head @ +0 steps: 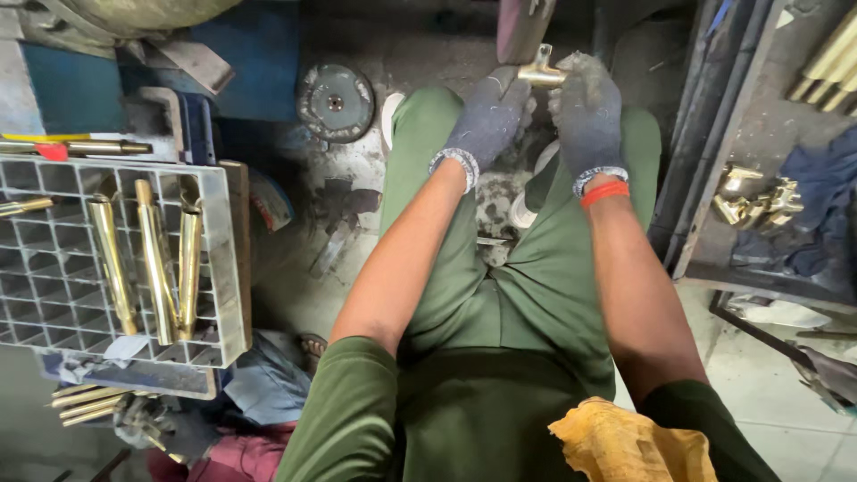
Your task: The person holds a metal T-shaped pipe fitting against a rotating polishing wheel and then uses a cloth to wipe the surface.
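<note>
Both hands are on one small brass T-shaped fitting (541,71), held up in front of the knees, right under a dark reddish-grey block (520,25) that hangs down at the top edge of the view (prob. a polishing wheel or belt, can't say for sure). Left hand (486,120), grey knit glove, is curled round the fitting's left end w/ fingers closed. Right hand (587,112), same kind of glove plus an orange wristband, is closed on the right end, thumb side up. So both are clamped shut on the same piece, nothing else in either.

Step in hand, imo: the fitting is being presented to that block, stub pointing up, i.e. mid-finish on this one piece rather than picking or putting away. Next move prob. calls for a firm two-handed grip and a slow turn so each face meets the block evenly, keeping glove tips off it.

Other stuff around: grey grid tray (54,268) at the left w/ three long brass tubes (156,263) lying across its right side, a few more rods poking out below its bottom edge. Round grinding disc (336,103) on the dirty floor ahead of the left knee. Heap of brass fittings (759,201) in the dark bin at the right. Yellow rag (629,442) on the right thigh.
</note>
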